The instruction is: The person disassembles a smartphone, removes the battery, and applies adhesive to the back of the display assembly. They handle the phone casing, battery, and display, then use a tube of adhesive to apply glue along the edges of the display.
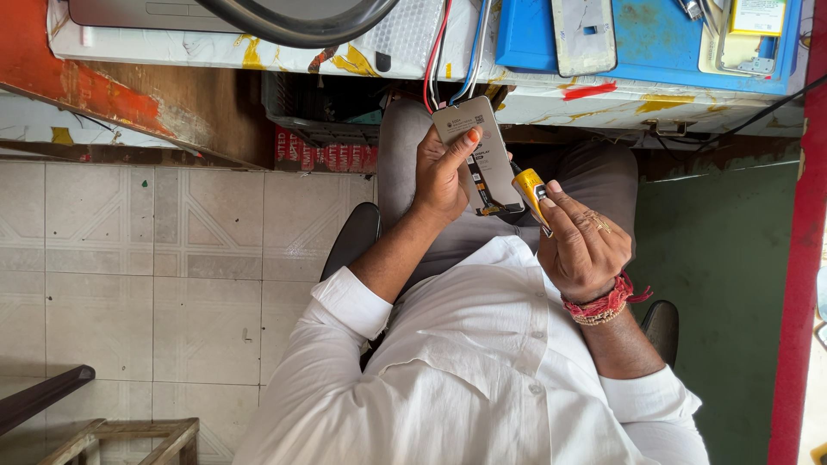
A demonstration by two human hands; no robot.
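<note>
My left hand [439, 172] grips an opened phone body [484, 151], a grey slab with its back off and a battery and circuit parts showing, held up over my lap. Red and blue wires [439, 52] run from its top edge up to the workbench. My right hand [581, 237] holds a small yellow-handled tool [530, 188] whose tip touches the lower right edge of the phone. A red thread band and a beaded bracelet sit on that wrist. I wear a white shirt and grey trousers.
A cluttered workbench [603, 95] spans the top, with a blue mat [655, 39], another phone [584, 34] lying on it and a laptop [146, 13] at left. Tiled floor [172, 275] lies to the left, a wooden frame [121, 439] at bottom left, a green wall [724, 301] at right.
</note>
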